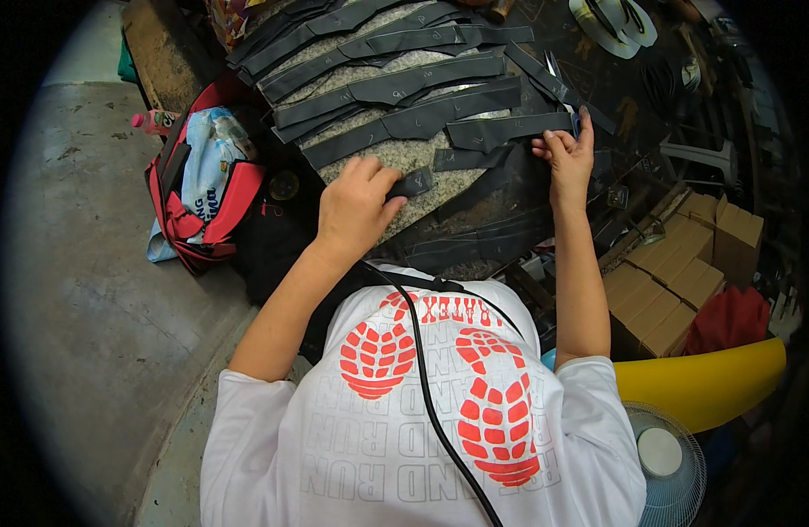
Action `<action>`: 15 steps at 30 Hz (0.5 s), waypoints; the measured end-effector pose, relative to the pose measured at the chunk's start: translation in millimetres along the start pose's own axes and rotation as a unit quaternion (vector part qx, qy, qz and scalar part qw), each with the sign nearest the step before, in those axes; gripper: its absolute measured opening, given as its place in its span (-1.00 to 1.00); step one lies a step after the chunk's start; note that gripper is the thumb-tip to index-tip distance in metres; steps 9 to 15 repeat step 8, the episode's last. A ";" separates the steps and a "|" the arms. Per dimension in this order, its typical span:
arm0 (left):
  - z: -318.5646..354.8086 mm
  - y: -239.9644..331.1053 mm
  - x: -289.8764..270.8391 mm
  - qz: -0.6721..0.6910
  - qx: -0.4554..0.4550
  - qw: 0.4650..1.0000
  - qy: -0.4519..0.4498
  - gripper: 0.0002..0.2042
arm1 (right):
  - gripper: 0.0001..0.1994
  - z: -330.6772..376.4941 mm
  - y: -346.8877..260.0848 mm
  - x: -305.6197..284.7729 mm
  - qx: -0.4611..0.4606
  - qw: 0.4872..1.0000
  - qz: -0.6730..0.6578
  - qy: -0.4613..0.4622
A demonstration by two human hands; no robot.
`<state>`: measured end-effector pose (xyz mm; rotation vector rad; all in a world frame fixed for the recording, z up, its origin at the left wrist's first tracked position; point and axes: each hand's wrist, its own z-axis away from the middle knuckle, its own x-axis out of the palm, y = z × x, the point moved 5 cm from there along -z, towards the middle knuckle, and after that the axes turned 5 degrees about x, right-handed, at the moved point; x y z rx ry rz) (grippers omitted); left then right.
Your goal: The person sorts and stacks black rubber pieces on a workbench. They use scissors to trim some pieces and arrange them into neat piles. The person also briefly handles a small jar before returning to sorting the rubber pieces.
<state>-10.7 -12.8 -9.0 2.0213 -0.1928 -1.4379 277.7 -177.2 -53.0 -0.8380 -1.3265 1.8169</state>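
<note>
My left hand (356,204) is closed on the end of a short dark strip (413,184), which looks like leather or rubber sheet and has a pale mark. My right hand (569,156) is at the right end of another dark strip (497,131), with its index finger stretched up and the thumb and other fingers curled together. A bit of blue shows behind that index finger, and pointed metal blades (551,63), like scissors, show farther up. Whether my right fingers grip the blue part is hidden. Several similar marked strips (395,88) lie in overlapping rows on a speckled stone slab (413,156).
To the left stands a red and black bag (224,206) with a pink-capped bottle (154,121) beside it. Cardboard boxes (668,277), a yellow curved panel (699,382) and a fan (663,457) are at the right. Sandals (613,25) lie at the far right. A black cable (422,378) hangs down my front.
</note>
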 end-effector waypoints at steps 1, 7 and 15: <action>-0.5 -1.0 -0.7 -0.011 -0.005 1.000 0.006 -0.63 | -0.15 0.5 0.1 -0.3 0.002 1.000 -0.004 -0.003; -0.4 -8.5 -9.2 -0.033 -0.030 0.998 0.047 -0.58 | -0.12 6.1 -3.5 -1.9 0.023 1.000 -0.003 -0.007; 0.6 -10.1 -10.6 -0.025 -0.039 0.997 0.054 -0.56 | -0.11 7.4 -4.0 -1.8 0.028 1.000 -0.001 -0.005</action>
